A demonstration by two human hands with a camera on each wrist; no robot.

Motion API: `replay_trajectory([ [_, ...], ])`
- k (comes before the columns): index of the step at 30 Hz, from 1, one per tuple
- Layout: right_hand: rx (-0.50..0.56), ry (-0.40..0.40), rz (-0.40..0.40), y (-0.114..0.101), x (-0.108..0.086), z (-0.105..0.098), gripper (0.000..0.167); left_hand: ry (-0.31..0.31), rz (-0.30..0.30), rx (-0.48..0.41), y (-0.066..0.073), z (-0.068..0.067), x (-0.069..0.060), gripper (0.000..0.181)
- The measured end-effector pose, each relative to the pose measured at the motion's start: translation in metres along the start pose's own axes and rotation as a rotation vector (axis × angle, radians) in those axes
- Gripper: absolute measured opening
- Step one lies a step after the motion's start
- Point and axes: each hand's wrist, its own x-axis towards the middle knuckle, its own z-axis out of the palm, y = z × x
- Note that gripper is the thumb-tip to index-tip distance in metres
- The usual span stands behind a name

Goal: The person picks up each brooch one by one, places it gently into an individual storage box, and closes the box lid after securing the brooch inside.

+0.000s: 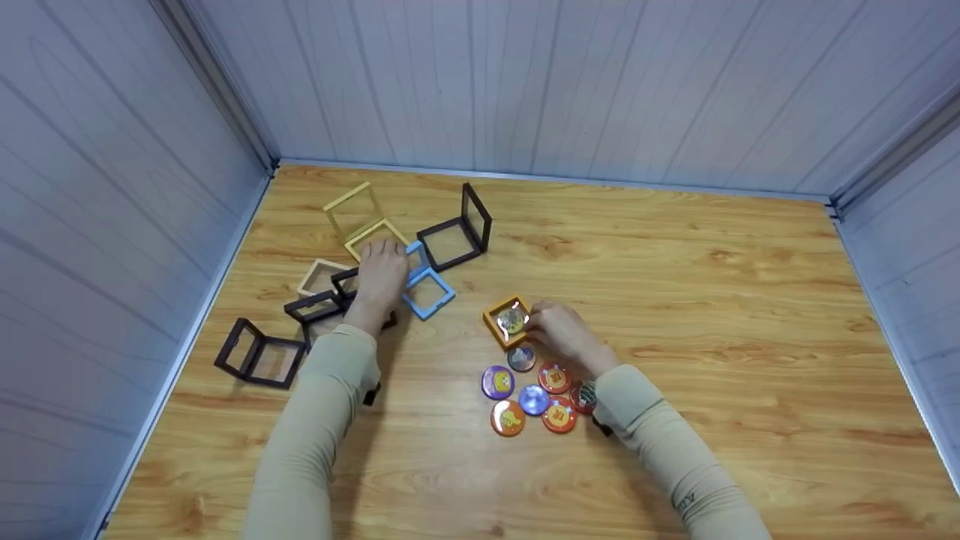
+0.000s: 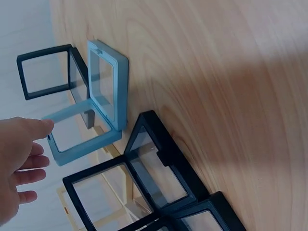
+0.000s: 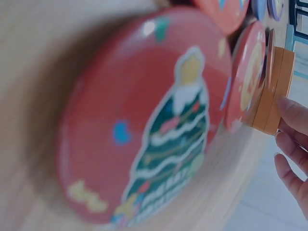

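Observation:
In the head view, an orange square case [image 1: 491, 324] lies with a round badge [image 1: 511, 321] under its clear cover. My right hand [image 1: 562, 334] pinches its right corner; the right wrist view shows the thumb and a finger [image 3: 292, 113] at the side of the orange case [image 3: 275, 91]. My left hand [image 1: 382, 277] reaches over the open frames. One digit of this hand [image 2: 19, 154] touches the edge of the raised half of the light blue frame [image 2: 79, 153] in the left wrist view, its other fingers extended apart.
Several open black frames [image 1: 275, 382], a yellow frame [image 1: 349, 196] and a cream frame [image 1: 304, 281] lie around my left hand. Several round badges [image 1: 508, 418] are grouped below the orange case, one with a Christmas tree [image 3: 144, 120] beneath my right wrist. Panels [image 1: 510, 90] wall the table.

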Motion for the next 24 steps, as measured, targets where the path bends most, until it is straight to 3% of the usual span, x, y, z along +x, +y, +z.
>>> replay_trajectory([
  [6, 0.027, 0.036, 0.001, 0.007, -0.006, -0.002, 0.008, -0.046, -0.014, 0.002, -0.002, 0.004, 0.004, 0.017],
  [24, 0.029, 0.039, 0.152, 0.029, -0.029, -0.018, 0.011, 0.009, -0.027, -0.007, 0.007, 0.007, 0.009, 0.013],
])
